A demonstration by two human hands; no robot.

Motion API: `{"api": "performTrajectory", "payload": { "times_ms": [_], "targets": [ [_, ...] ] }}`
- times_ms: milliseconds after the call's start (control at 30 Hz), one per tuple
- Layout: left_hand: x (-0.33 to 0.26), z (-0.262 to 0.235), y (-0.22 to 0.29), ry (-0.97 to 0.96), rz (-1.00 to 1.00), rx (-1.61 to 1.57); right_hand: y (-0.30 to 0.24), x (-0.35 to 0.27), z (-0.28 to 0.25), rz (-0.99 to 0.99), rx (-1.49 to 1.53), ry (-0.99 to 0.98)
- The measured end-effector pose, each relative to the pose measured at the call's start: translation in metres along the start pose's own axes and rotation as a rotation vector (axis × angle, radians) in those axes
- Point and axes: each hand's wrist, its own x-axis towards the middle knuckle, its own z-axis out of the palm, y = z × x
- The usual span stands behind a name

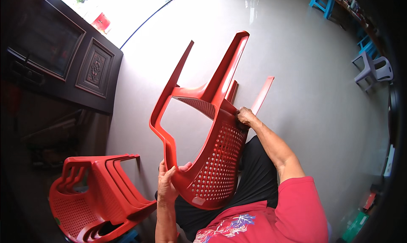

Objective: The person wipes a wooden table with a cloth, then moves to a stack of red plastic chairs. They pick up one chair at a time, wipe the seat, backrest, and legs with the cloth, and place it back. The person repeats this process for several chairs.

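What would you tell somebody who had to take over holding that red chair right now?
Left hand: grip on the lower edge of the red chair's backrest, fingers wrapped round the rim.
Right hand: grip on the chair's side where the seat meets the back.
The chair is off the floor and tipped over, legs pointing up and away, perforated back facing the person.
A stack of red chairs lies on its side at lower left.
A grey chair and blue stools stand far off to the right.
Done: one chair is lifted in both hands.
Left: this chair is not yet set down anywhere.
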Motion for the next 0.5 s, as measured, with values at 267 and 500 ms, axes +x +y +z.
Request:
{"api": "performTrajectory", "payload": {
  "times_ms": [267,500],
  "targets": [
    [0.007,-0.009,-0.006,-0.021,-0.023,0.145,-0.169,-0.084,0.005,-0.703,-0.238,0.652],
    [0.009,-0.004,-0.011,-0.007,-0.053,0.178,-0.159,-0.081,0.05,-0.662,-1.089,0.537]
  ]
}}
